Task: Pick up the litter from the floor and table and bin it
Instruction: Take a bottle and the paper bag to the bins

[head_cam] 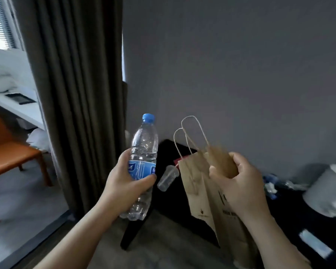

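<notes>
My left hand (127,188) grips a clear plastic water bottle (144,144) with a blue cap and blue label, held upright at centre. My right hand (239,183) pinches the folded top edge of a brown paper bag (194,183) with twisted paper handles, which hangs to the right of the bottle. Behind and between them a small clear plastic cup (168,178) lies on its side on the black table (169,208). A red card edge (179,160) peeks out behind the bag.
A dark curtain (74,94) hangs at left beside the grey wall. An orange chair (10,158) stands far left. On the black table at right sit a grey round appliance (330,191) and crumpled blue-and-white wrappers (271,186).
</notes>
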### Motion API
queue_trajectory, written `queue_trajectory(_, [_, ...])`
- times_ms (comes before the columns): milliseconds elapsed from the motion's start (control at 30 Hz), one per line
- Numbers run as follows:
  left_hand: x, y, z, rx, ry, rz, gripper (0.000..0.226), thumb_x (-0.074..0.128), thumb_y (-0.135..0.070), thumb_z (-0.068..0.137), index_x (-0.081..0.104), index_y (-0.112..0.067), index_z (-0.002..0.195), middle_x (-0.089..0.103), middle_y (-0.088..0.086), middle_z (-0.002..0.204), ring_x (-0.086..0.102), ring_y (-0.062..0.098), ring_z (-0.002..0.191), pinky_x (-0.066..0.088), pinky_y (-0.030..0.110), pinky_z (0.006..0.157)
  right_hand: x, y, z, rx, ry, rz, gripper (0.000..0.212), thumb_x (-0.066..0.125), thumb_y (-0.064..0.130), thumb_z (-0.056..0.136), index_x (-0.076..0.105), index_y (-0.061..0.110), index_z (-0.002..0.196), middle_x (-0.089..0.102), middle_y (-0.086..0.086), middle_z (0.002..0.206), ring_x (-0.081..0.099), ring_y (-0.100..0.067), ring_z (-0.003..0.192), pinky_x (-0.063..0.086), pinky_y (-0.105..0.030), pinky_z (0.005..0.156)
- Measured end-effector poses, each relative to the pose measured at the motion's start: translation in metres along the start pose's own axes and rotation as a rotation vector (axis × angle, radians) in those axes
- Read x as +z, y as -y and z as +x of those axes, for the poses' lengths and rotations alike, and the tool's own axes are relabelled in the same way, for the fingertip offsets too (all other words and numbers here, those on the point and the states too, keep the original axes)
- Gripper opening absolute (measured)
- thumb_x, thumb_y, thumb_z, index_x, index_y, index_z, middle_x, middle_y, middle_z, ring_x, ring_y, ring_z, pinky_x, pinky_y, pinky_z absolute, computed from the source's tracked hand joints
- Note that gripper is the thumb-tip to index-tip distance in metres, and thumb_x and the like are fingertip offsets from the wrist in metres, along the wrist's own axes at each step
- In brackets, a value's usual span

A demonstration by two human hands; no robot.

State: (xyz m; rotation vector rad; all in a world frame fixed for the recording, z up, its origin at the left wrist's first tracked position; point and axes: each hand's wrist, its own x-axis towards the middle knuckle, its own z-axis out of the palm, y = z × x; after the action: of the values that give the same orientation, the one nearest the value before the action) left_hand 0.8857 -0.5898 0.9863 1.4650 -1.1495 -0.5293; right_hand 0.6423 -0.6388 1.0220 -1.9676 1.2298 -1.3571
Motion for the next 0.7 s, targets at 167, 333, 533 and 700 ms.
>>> queue_trajectory(167, [0.07,-0.056,-0.017,0.101,0.205,-0.03,0.055,0.079,-0.032,0.063,0.045,-0.056,0.099,0.065,-0.028,0.085,0.064,-0.005,0.071,0.045,0.006,0.052,-0.094,0.0,-0.024,0.026,-0.224,-0.125,0.004,0.066,0.029,0.083,0.062,0.028,0.085,0.064,0.018,0.069,0.058,0.001,0.06,0.041,-0.007,0.05])
queue_trajectory(333, [0.153,-0.117,-0.051,0.203,0.382,-0.083,0.051,0.078,-0.03,0.065,0.047,-0.048,0.102,0.066,-0.022,0.081,0.064,-0.002,0.067,0.046,0.011,0.052,-0.201,-0.006,-0.067,0.056,-0.406,-0.2,0.006,0.064,0.025,0.087,0.064,0.025,0.081,0.062,0.006,0.062,0.053,-0.005,0.049,0.035,-0.009,0.044])
queue_trajectory(533, [0.267,-0.198,-0.128,0.32,0.593,-0.156,0.052,0.078,-0.033,0.064,0.048,-0.04,0.106,0.065,-0.025,0.082,0.064,-0.002,0.069,0.044,0.011,0.054,-0.344,-0.005,-0.141,0.059,-0.643,-0.388,0.015,0.06,0.024,0.089,0.062,0.026,0.074,0.058,-0.002,0.058,0.047,-0.015,0.045,0.03,-0.019,0.04])
queue_trajectory(700, [0.35,-0.259,-0.211,0.397,0.756,-0.26,0.062,0.077,-0.032,0.064,0.043,-0.044,0.115,0.068,-0.019,0.082,0.064,-0.005,0.069,0.044,0.006,0.05,-0.452,0.005,-0.21,0.112,-0.785,-0.519,0.032,0.057,0.031,0.091,0.048,0.024,0.061,0.042,0.001,0.048,0.041,-0.019,0.043,0.032,-0.03,0.043])
